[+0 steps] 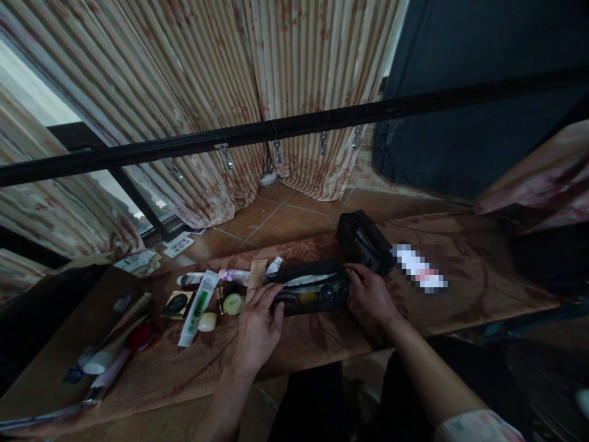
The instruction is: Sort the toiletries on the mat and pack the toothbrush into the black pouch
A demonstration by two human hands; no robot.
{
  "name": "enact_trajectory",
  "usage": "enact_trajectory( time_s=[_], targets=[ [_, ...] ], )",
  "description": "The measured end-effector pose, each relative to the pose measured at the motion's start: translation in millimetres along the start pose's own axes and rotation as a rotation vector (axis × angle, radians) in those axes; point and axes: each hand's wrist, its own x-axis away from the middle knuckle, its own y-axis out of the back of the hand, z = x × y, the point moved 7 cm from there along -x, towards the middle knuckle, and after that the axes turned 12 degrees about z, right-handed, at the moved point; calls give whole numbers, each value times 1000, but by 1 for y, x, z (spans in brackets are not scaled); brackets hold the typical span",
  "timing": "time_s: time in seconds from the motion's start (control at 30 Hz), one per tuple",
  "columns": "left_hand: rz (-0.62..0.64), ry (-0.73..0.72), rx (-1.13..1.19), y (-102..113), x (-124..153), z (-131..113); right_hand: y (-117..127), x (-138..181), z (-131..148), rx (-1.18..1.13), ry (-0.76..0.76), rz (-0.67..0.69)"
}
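A black see-through pouch lies on the patterned cloth, with a white tube and small items showing inside it. My left hand rests on the pouch's left end, fingers curled onto it. My right hand grips its right end. Left of the pouch lie a white tube with green print, a round yellow-green jar, a small pale jar, a dark compact and a pink tube.
A black box stands behind the pouch beside a blurred white object. A cardboard sheet at left holds tubes and a red-capped item. A black bar crosses the view before striped curtains. Papers lie on the tiled floor.
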Motion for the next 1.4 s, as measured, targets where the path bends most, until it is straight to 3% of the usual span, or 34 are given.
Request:
enact_trajectory(
  time_s=[0.47,0.9,1.2,1.27,1.4],
  targets=[
    [-61,23,-4,6,6,1,-2,-1,0,-5,8,11],
    [-23,25,1,0,6,-5,-2,-2,-1,-32,-9,18],
    [145,72,-115,-18,2,-13,-1,-5,-5,-203,-37,-35],
    [180,86,-126,-23,4,-14,-3,-8,-1,-314,-21,6],
    [166,95,-115,-27,12,-16,-11,-19,20,-417,37,214]
  ],
)
